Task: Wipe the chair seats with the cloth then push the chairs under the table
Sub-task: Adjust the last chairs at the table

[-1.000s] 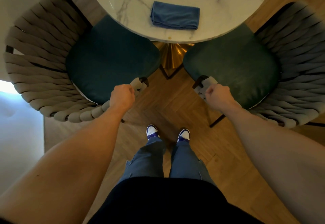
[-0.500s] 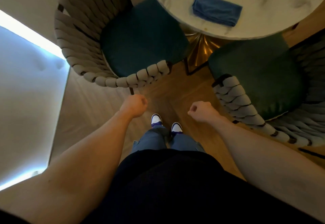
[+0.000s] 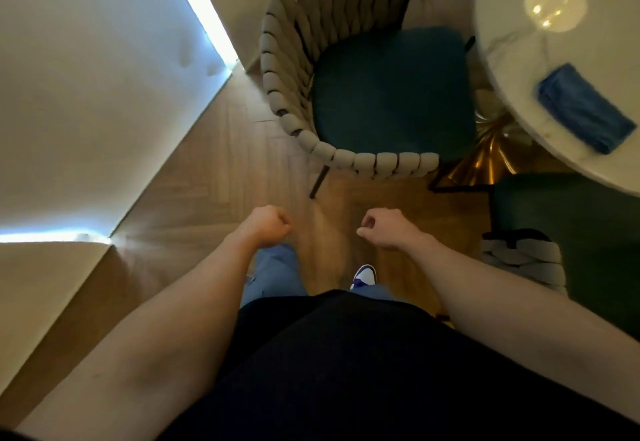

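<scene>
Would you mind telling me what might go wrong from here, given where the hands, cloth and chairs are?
1. The blue cloth lies folded on the marble table, while the left hand and right hand hold nothing over the floor, so the wiping may get skipped.
2. The nearer chair sits close beside the right forearm; a step or swing could bump it.
3. The far chair's seat sits mostly clear of the table, so it may need pushing further in.

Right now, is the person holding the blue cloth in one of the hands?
No, the blue cloth lies folded on the table, while the left hand and right hand hold nothing.
</scene>
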Available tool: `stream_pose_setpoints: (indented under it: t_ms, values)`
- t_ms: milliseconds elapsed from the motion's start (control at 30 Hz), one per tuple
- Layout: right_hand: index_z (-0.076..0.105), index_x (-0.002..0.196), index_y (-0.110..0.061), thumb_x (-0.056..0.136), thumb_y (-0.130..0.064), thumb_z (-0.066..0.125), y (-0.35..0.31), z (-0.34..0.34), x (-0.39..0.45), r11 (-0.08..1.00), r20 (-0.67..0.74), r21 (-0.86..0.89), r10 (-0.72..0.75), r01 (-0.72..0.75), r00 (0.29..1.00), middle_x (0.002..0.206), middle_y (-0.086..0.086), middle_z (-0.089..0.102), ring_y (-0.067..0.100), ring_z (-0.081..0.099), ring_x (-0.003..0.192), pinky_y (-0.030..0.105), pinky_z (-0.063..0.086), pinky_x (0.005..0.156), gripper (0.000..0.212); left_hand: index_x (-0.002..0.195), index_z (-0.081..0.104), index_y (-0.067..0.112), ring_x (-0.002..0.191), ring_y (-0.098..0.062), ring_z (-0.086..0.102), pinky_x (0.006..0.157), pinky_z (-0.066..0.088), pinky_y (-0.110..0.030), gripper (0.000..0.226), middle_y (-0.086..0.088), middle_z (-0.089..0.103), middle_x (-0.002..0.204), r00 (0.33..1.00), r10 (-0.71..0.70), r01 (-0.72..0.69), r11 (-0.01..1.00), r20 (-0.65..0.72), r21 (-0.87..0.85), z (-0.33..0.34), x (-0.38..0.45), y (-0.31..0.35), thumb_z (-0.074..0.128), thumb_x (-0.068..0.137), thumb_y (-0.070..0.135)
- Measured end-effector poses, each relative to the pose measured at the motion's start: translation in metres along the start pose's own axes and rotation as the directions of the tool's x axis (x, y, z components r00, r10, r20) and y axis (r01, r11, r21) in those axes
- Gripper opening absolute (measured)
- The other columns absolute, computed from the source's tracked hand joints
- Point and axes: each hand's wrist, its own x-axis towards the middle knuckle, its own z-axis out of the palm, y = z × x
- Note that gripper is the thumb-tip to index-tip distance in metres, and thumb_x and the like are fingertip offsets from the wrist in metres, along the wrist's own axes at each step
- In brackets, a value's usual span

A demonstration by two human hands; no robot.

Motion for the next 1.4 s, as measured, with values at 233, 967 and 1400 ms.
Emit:
stream_pose_setpoints:
  t_ms: [233,967,1400]
  values:
    - [0.063,0.101,-0.027,0.095,-0.036,0.063,-0.127,0.001,0.059,0.996,0.008,-0.071,-0.056,0.056,0.998,0.102,-0.003,0.065,0.011,0.061,0.089,0.033,0.056,0.082,0.011,0.107,0.071,0.017,0.107,-0.022,0.062,0.088,0.046,-0.026,0.021,-0.005,0.071,0.110,0.997,-0.056,0.054,0.997,-0.047,-0.062,-0.076,0.026,-0.098,0.060,0.091,0.025]
    - [0.066,0.108,-0.019,0.095,-0.036,0.061,-0.370,-0.142,0.256,0.988,-0.123,0.153,-0.006,0.025,0.992,0.106,0.001,0.066,0.018,0.062,0.096,0.038,0.055,0.087,0.022,0.107,0.070,0.019,0.105,-0.023,0.061,0.093,0.051,-0.036,0.022,-0.003,0.068,0.113,0.994,0.110,-0.110,0.976,0.007,0.189,-0.379,0.246,-0.147,0.062,0.090,0.030]
    - [0.063,0.107,-0.020,0.095,-0.041,0.061,-0.400,-0.283,0.368,0.959,-0.128,0.263,0.146,-0.108,0.981,0.109,0.002,0.064,0.021,0.060,0.102,0.038,0.051,0.091,0.024,0.105,0.070,0.014,0.095,-0.021,0.059,0.083,0.046,-0.030,0.022,-0.007,0.068,0.108,0.962,0.262,-0.274,0.914,0.080,0.299,-0.531,0.381,-0.058,0.058,0.090,0.025]
